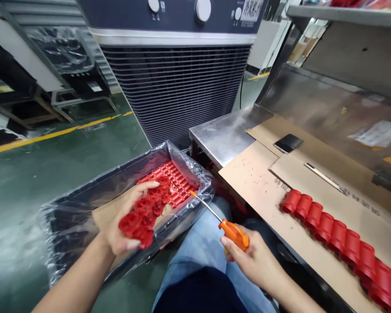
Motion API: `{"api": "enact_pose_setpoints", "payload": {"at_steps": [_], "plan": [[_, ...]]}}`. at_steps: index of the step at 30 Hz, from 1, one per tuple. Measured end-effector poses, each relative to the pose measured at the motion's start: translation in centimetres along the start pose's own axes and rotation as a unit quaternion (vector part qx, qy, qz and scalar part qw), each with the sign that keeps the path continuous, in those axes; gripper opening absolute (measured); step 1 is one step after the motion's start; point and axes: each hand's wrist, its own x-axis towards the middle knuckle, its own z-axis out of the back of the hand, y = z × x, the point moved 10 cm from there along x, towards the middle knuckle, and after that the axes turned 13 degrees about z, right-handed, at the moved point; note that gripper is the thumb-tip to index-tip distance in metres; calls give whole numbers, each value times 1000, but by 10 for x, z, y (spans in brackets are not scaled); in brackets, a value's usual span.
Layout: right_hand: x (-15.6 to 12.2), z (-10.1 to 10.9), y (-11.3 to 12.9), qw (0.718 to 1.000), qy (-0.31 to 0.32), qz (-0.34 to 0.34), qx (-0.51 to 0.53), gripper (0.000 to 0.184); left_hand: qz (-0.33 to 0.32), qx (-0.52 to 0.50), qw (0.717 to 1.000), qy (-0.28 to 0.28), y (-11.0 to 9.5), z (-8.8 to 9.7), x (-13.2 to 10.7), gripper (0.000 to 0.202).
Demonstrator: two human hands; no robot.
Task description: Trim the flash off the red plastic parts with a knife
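Head view. My left hand (115,232), left of centre, grips a red cluster (143,211) over the plastic-lined bin (101,184); red tubes (179,184) lie inside, mid-frame. My right hand (252,258), lower right of centre, is closed round an orange screwdriver (234,234), shaft angled up-left. Lower right: red row (335,234) on cardboard (257,174). Phone (288,143) above it.

Cardboard sheets (243,174) lie on the metal table (223,134).
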Motion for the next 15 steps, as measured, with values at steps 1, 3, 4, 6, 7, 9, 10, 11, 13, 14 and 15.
{"api": "enact_pose_setpoints", "payload": {"at_steps": [1, 3, 4, 6, 7, 9, 10, 11, 13, 14, 15], "plan": [[-2, -2, -14, 1000, -16, -6, 10, 50, -26, 72, 997, 2, -9, -6, -3, 124], [-8, -12, -41, 999, -30, -19, 18, 57, -79, 178, 981, 21, -25, -21, -8, 135], [-11, -19, -53, 999, -30, -26, 18, 59, -95, 204, 974, 35, -31, -28, -10, 139], [-18, -34, -75, 999, -26, -41, 14, 61, -108, 234, 965, 49, -37, -36, -9, 144], [-22, -41, -84, 999, -25, -46, 10, 61, -106, 245, 962, 53, -37, -37, -9, 145], [-28, -55, -102, 998, -23, -58, 5, 61, -100, 254, 960, 54, -36, -37, -8, 147], [-31, -63, -111, 998, -22, -66, 4, 62, -99, 255, 960, 54, -34, -36, -8, 148], [-34, -72, -122, 997, -20, -76, 2, 62, -98, 257, 960, 54, -32, -34, -8, 149], [-39, -89, -142, 996, -13, -88, -8, 63, -97, 261, 959, 58, -28, -32, -10, 151], [-41, -97, -151, 996, -10, -86, -20, 62, -92, 263, 958, 60, -24, -30, -11, 153], [-42, -104, -158, 996, -9, -78, -38, 62, -84, 266, 958, 64, -21, -29, -12, 154]]}}
